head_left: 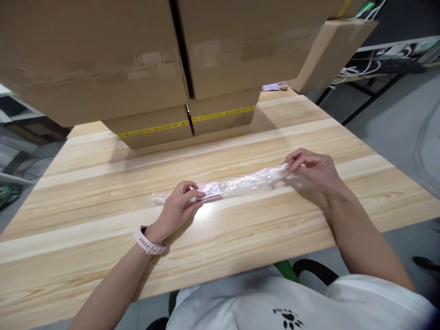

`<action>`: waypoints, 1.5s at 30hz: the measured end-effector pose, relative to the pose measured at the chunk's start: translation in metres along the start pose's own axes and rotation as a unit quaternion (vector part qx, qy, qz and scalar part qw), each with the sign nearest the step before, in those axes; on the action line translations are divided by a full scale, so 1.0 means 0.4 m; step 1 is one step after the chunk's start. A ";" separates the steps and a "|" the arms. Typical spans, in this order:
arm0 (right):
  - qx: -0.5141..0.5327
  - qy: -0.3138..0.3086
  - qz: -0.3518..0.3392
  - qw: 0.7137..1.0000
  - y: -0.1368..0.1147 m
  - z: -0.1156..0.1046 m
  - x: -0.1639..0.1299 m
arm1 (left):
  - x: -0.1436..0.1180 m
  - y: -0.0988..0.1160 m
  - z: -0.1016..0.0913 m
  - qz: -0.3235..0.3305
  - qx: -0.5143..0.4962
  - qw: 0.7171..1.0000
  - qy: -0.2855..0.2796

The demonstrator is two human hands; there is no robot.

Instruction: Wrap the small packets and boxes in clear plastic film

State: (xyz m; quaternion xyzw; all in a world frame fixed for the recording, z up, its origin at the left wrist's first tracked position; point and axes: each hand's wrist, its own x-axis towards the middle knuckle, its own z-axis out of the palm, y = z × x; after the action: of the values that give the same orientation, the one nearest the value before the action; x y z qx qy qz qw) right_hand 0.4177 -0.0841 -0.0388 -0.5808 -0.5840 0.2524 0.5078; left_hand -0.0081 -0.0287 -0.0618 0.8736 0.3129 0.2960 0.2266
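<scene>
A small flat pinkish packet (210,191) lies on the wooden table (240,238), wrapped in a long strip of clear plastic film (249,180) that stretches out to both sides. My left hand (178,205), with a white watch band on the wrist, pinches the packet's left end. Farther right, my right hand (311,167) grips the film's far end with thumb and fingertips, pulling it flat along the table. A loose tail of film (158,198) sticks out to the left of my left hand.
Large cardboard boxes (154,68) stacked at the table's back overhang the work area; one lower box carries yellow tape (185,123). A small purple item (272,86) lies at the back right. Cables and a shelf stand off the table to the right.
</scene>
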 end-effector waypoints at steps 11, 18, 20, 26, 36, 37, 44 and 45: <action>-0.169 -0.167 -0.074 0.968 -0.077 0.118 -0.031 | -0.001 0.010 0.003 -0.007 0.041 0.999 -0.009; -0.092 -0.172 -0.087 0.977 -0.097 0.145 -0.008 | 0.009 0.028 0.027 0.008 0.023 1.000 0.003; -0.110 -0.161 -0.085 0.977 -0.090 0.107 0.002 | 0.013 0.035 0.035 0.013 0.023 1.000 -0.003; -0.287 -0.125 -0.182 0.932 -0.137 0.135 0.012 | 0.019 0.053 0.040 0.001 0.063 0.998 -0.019; -0.192 -0.252 -0.275 0.908 -0.099 0.428 -0.042 | 0.006 -0.009 -0.103 -0.095 0.188 0.974 -0.087; -0.187 -0.239 -0.278 0.911 -0.089 0.428 -0.044 | 0.005 -0.021 -0.122 -0.105 0.196 0.972 -0.073; -0.140 -0.141 -0.218 0.955 -0.090 0.419 -0.047 | 0.001 -0.062 -0.153 -0.081 0.257 0.944 0.193; -0.132 -0.132 -0.210 0.960 -0.095 0.422 -0.048 | 0.001 -0.063 -0.145 -0.067 0.263 0.934 0.232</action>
State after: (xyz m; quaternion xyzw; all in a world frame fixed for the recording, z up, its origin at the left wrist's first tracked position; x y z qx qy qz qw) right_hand 0.2483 -0.0598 -0.0711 -0.4685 -0.7830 0.1350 0.3863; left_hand -0.0564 0.0014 -0.0342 0.7857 0.4815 0.3819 -0.0706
